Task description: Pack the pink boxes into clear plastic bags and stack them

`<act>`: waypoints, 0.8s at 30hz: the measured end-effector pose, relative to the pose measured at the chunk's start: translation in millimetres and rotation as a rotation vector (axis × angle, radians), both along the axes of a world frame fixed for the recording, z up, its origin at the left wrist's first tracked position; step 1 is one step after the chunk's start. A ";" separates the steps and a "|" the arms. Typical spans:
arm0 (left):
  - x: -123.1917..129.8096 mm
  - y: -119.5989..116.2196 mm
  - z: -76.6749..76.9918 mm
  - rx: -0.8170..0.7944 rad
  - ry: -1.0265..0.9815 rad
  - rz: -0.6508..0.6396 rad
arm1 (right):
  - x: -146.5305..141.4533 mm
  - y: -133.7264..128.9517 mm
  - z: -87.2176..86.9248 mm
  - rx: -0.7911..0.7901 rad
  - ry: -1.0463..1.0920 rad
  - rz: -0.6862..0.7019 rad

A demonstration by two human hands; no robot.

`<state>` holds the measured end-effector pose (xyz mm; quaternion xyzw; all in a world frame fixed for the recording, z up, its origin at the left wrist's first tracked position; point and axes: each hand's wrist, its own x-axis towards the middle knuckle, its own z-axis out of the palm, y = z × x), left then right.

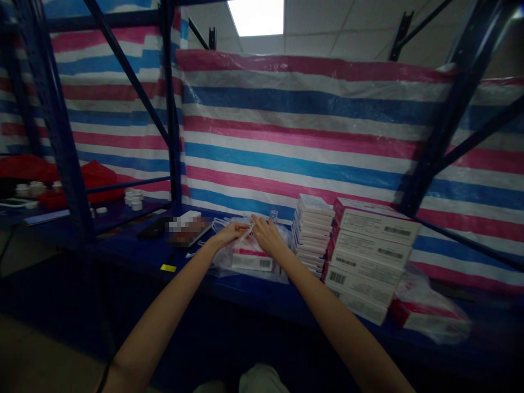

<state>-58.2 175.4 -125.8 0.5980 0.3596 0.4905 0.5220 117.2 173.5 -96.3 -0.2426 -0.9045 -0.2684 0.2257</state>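
A clear plastic bag lies on the blue shelf, with a white and pink box inside it. My left hand pinches the gathered top of the bag from the left. My right hand meets it there, its fingers bent over the same gathered plastic. Both hands are just above the box, with their fingertips nearly touching. Behind my right hand stands a small clear container. White cords or bag handles lie beyond my left hand.
Right of the bag stand a stack of thin white boxes and larger pink-white boxes. Another bagged box lies far right. Left are a black object, a yellow label, a blue rack post and white bottles.
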 end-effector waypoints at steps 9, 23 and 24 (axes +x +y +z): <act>5.5 0.4 0.5 0.117 0.124 0.187 | -7.0 4.5 -5.5 -0.020 -0.001 0.016; -10.2 25.9 -13.0 0.237 0.128 0.583 | 53.7 -3.8 -3.6 0.056 -0.109 0.154; -11.7 26.5 -13.0 0.231 0.141 0.558 | 55.0 -4.8 -4.3 0.034 -0.050 0.120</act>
